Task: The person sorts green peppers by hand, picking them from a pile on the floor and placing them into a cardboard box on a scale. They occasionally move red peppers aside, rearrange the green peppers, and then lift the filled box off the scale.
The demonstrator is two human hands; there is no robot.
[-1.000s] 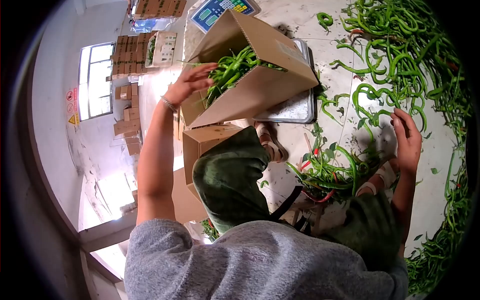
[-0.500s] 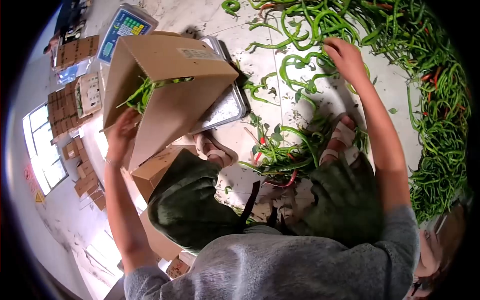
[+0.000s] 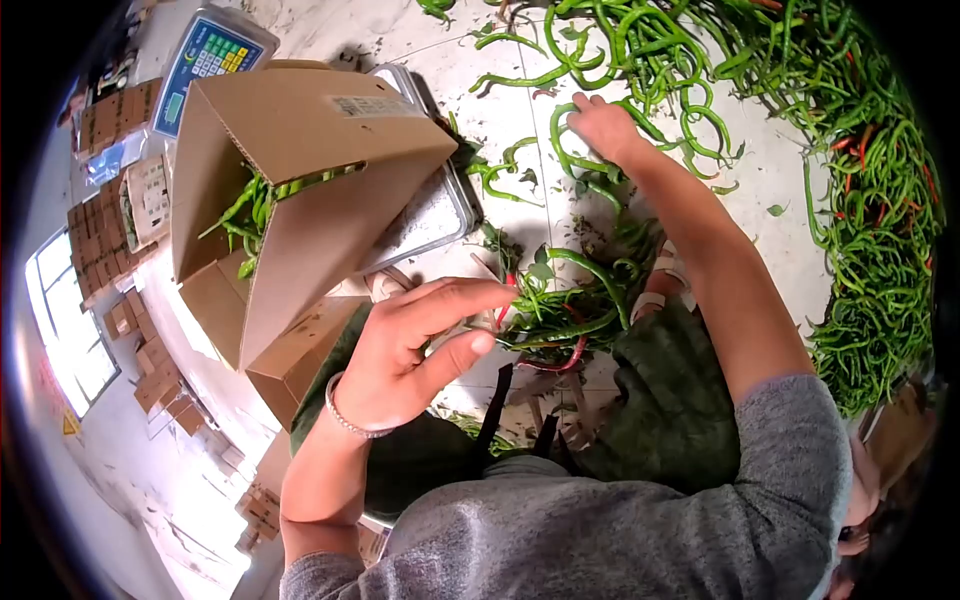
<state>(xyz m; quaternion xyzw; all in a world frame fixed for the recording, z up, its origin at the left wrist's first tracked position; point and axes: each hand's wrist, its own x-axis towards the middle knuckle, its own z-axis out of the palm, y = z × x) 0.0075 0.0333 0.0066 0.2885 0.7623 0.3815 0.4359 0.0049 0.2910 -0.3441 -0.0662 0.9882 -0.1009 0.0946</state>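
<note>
the right hand [image 3: 603,128] is down near the floor at upper centre, its fingers bent and their tips right at the upper end of a curved green pepper [image 3: 556,135]; whether they have closed on it i cannot tell, since the knuckles hide the contact. from those fingertips the pepper drops away toward the bottom of the frame, its long axis running roughly top to bottom, bowed out to the left, its lower part curling to the right beneath the hand. the right hand is plainly the nearer of the two. the left hand [image 3: 395,350], with a bracelet [image 3: 350,425] at the wrist, is raised near the centre, empty, thumb and forefinger spread apart with a gap between them. in the view its forefinger tip overlaps the left edge of a clump of peppers [image 3: 590,325], though how far above them it hangs is unclear. more loose peppers [image 3: 650,45] tangle above and to the right of the right hand, and a deep pile [image 3: 880,300] fills the right side. left of both hands, a cardboard box [image 3: 330,215] with raised flaps sits at the scale platform [image 3: 425,225], green peppers [image 3: 255,210] showing inside its mouth; the scale display [image 3: 205,65] is at upper left.
</note>
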